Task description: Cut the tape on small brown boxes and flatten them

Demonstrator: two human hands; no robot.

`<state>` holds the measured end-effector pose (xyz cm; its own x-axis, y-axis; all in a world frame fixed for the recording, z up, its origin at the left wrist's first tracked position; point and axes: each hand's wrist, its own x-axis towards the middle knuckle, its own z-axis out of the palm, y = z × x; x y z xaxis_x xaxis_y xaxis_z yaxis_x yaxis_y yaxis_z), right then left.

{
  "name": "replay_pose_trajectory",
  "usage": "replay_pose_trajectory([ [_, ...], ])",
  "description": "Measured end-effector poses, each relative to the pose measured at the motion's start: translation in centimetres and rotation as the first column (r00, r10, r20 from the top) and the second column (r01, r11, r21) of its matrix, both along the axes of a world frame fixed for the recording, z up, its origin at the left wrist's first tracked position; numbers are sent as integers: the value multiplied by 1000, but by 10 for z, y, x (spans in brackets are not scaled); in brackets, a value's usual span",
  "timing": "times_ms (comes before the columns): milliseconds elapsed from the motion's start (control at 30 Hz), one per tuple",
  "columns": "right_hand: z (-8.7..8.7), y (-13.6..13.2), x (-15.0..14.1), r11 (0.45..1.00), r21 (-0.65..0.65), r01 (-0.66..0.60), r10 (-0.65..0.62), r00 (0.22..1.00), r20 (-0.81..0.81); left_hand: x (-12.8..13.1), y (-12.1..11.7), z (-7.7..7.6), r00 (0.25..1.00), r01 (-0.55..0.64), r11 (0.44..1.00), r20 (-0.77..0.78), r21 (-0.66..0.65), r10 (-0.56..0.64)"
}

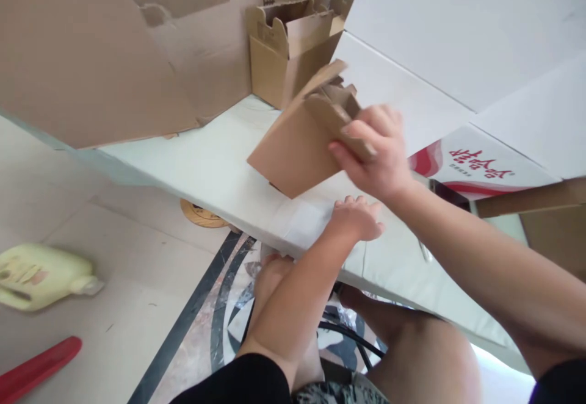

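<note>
My right hand (382,154) grips the upper edge of a small brown cardboard box (302,144), thumb on the near side and fingers over the rim. The box is tilted above the pale covered bench, its raised flaps at the upper end. Below it, my left hand (357,218) rests low over the bench with the back of the hand up. Its knuckles show, but the fingers bend out of sight, so its grip is unclear. A whitish translucent patch (304,218) lies on the cover beside my left wrist. Behind stands a similar open cardboard box (293,50).
A large taped carton (114,62) stands at the back left of the bench (183,160). White cartons (462,44) rise on the right, above a red-and-white printed box (476,160). On the floor lie a pale yellow jug (43,276) and a red object (41,367).
</note>
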<state>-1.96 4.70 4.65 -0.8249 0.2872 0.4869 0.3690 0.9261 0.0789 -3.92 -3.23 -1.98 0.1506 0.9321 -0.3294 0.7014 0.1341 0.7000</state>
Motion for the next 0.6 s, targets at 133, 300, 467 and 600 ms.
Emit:
replay_pose_trajectory([
  [133,17,8,97,950,99,297,-266,932,-245,34,0,-15,991,48,999,-122,-4,-48],
  [300,12,-27,205,863,169,476,-383,835,-394,48,9,-35,973,-30,991,-222,131,58],
  [467,-33,-92,292,858,161,488,-428,852,-301,57,15,-55,943,-69,962,-298,263,149],
  [600,-64,-136,329,848,43,529,-518,842,-149,65,15,-64,919,-86,943,-340,322,200],
])
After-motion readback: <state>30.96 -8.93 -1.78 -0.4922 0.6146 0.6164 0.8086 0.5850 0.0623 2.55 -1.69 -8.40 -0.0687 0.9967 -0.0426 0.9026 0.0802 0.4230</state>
